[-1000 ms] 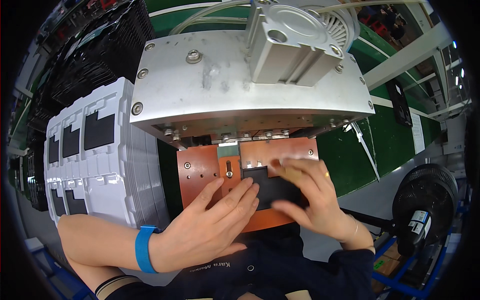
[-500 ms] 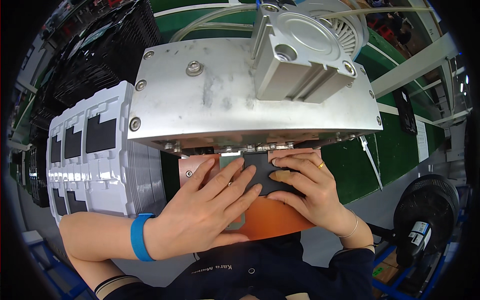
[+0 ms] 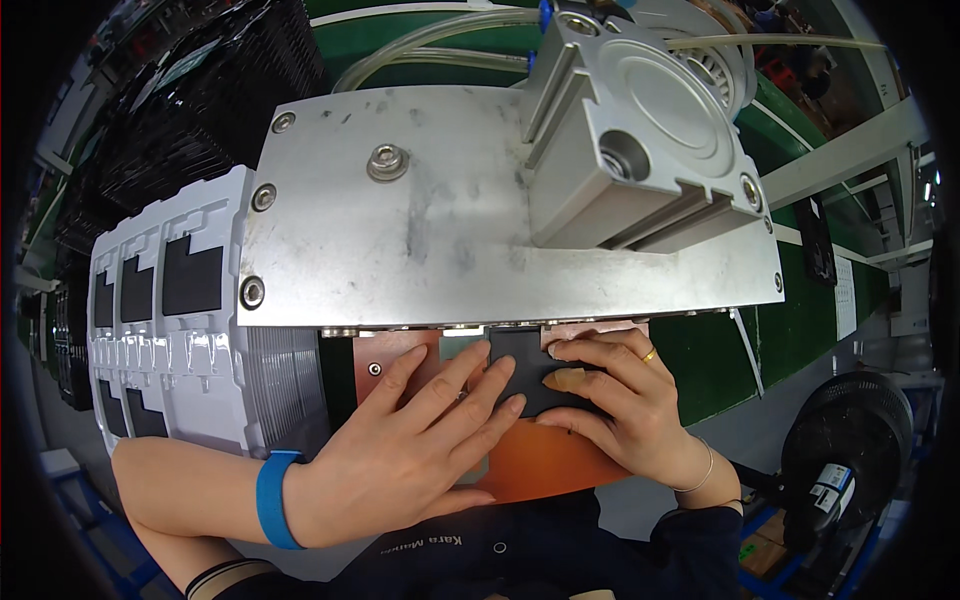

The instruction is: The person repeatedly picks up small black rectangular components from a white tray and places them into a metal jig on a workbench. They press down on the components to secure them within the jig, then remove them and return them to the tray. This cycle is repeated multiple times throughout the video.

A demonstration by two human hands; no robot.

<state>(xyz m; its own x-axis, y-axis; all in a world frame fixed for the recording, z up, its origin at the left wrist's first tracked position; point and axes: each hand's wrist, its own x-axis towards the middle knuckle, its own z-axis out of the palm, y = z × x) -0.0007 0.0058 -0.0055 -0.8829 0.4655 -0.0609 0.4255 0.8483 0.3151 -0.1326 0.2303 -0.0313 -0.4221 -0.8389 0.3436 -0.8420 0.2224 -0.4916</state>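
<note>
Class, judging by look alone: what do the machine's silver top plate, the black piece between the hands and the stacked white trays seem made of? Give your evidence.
Top plate: metal, perhaps aluminium; satin grey sheen, smudges.
Black piece: matt, little shine; plastic or foam, hard to tell.
White trays: probably thin moulded plastic; glossy highlights, formed pockets.

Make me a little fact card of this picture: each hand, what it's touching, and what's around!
Left hand: fingers spread, some tips at the black piece's left side
Right hand: bent fingers and thumb at its right side
Under the piece: orange plate
Beyond the hands: silver machine
Left: white trays, dark pieces in the top one
Right: black fan
</note>
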